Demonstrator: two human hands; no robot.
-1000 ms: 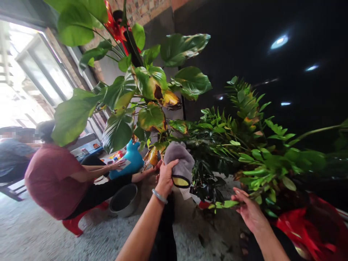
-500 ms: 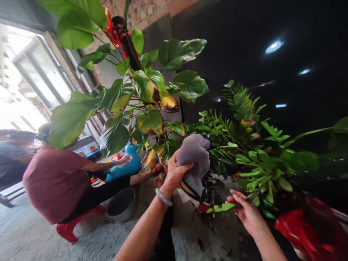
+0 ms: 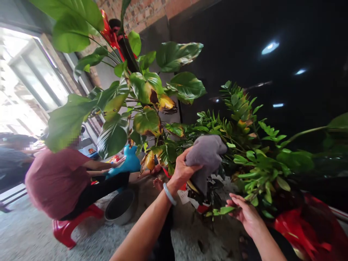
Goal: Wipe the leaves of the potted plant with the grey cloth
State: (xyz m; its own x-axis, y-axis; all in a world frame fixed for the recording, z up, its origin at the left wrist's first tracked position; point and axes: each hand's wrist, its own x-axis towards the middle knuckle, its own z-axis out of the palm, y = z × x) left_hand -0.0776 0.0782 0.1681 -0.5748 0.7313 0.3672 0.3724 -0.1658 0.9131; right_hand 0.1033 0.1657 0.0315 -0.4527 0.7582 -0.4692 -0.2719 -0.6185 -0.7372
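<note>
My left hand [image 3: 182,169], with a pale bangle at the wrist, is closed round a bunched grey cloth [image 3: 205,154]. The cloth hangs just in front of the leafy plants, over a pot that is partly hidden. Lower right, my right hand [image 3: 243,210] is turned palm up with its fingers bent round a thin leafy stem [image 3: 221,211], whose tip points left out of the hand. That stem appears to belong to the low green plant [image 3: 250,163] behind the hand. How firmly the fingers press on it is hard to see.
A tall plant [image 3: 146,119] with browned leaves rises at centre. At left, a person in a red shirt [image 3: 58,177] sits on a red stool [image 3: 65,228] touching a blue figure [image 3: 130,161]. A grey basin [image 3: 121,208] stands between us. Red wrapping [image 3: 301,228] lies at right.
My left hand has moved right with the grey cloth, closer to the low plant. My right hand stays almost in place at the stem. The view has shifted slightly.
</note>
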